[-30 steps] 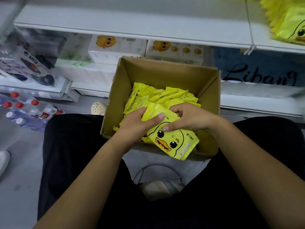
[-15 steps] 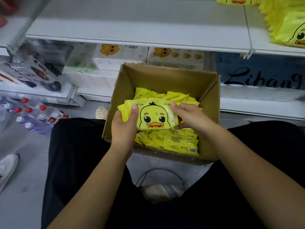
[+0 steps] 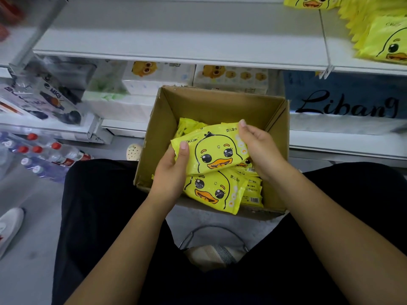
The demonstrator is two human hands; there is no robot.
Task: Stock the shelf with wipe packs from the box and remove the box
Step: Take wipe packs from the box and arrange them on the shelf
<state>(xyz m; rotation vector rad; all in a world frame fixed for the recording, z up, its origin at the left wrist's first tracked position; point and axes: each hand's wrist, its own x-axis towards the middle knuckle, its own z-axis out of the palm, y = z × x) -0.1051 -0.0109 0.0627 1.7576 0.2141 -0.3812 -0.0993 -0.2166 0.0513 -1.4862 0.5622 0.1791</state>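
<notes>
While the left hand (image 3: 174,170) and right hand (image 3: 257,150) grip opposite ends of a wipe pack (image 3: 211,153) inside the box (image 3: 209,106), toward its near edge (more lie beneath), picking seems underway; next, lift it onto the shelf (image 3: 176,36).

Left hand (image 3: 170,170), right hand (image 3: 258,148): fingers curled, gripping, forearms converging

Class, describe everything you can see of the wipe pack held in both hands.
The pack is glossy yellow film printed with a cartoon duck face, black eyes, orange beak. Face up, slightly tilted, it is held over other packs in the box. The left hand grips its left end, the right hand its right end.
</notes>
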